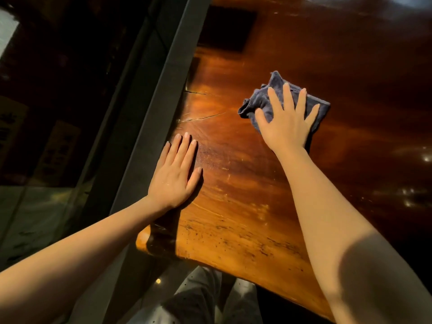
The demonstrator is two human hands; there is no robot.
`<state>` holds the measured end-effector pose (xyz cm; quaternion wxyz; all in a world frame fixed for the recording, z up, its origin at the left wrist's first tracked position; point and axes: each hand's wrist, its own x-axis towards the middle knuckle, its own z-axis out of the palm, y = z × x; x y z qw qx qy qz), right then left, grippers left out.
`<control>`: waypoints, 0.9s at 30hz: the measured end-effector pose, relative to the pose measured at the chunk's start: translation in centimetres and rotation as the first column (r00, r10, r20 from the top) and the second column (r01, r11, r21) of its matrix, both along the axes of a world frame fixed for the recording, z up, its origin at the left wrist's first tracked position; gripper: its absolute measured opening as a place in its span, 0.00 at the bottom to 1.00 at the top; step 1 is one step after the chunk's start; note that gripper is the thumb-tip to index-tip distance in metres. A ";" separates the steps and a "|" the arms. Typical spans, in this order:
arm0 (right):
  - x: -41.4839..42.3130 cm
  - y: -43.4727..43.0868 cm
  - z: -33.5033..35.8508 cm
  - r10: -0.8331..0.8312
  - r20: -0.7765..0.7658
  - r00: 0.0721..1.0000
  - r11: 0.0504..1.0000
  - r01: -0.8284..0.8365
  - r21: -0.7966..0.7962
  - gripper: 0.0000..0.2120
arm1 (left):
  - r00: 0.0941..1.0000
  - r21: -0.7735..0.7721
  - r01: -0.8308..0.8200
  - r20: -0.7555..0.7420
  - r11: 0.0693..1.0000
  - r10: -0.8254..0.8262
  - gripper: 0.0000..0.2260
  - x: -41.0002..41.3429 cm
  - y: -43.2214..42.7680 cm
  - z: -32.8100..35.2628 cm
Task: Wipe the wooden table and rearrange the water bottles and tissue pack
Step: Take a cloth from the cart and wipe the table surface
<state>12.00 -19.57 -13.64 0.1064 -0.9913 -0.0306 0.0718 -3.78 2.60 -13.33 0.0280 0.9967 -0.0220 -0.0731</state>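
A glossy brown wooden table point(245, 174) fills the middle and right of the view, with cracks near its left edge. My right hand point(286, 121) presses flat, fingers spread, on a crumpled dark blue cloth point(261, 100) lying on the tabletop. My left hand point(176, 174) rests flat on the table close to its left edge, fingers together, holding nothing. No water bottles or tissue pack are in view.
A dark metal window frame point(149, 118) runs diagonally along the table's left edge, with dark glass beyond it. A dark rectangular patch point(225, 28) shows at the far end of the table. My legs in light trousers point(198, 298) stand below the near edge.
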 end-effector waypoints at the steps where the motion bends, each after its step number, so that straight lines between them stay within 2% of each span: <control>1: -0.4 -0.9 0.0 -0.028 0.004 1.000 1.000 0.028 0.003 0.30 | 1.000 0.002 -0.001 0.001 1.000 0.001 0.28 0.0 0.0 0.0; 6: -2.7 -5.0 0.0 -0.182 0.003 0.983 0.982 0.182 -0.045 0.30 | 1.000 0.020 -0.001 0.002 1.000 0.000 0.28 0.1 0.0 0.0; 11: -5.8 -7.2 0.1 -0.258 -0.005 0.966 0.964 0.257 -0.069 0.30 | 1.000 0.029 -0.001 0.006 1.000 0.001 0.28 0.1 -0.1 -0.1; 18: -10.5 -2.7 0.3 -0.401 -0.057 0.914 0.915 0.397 -0.066 0.32 | 1.000 0.038 0.001 0.009 0.999 -0.001 0.29 0.1 -0.1 -0.3; 23: -12.6 4.2 0.3 -0.353 -0.086 0.932 0.935 0.352 -0.032 0.32 | 1.000 0.031 0.006 0.011 1.000 -0.006 0.28 0.1 0.0 -0.3; 27: -12.4 9.2 0.4 -0.211 -0.091 0.973 0.978 0.211 -0.008 0.32 | 1.000 0.043 0.009 0.020 0.999 -0.009 0.27 0.0 -0.1 0.0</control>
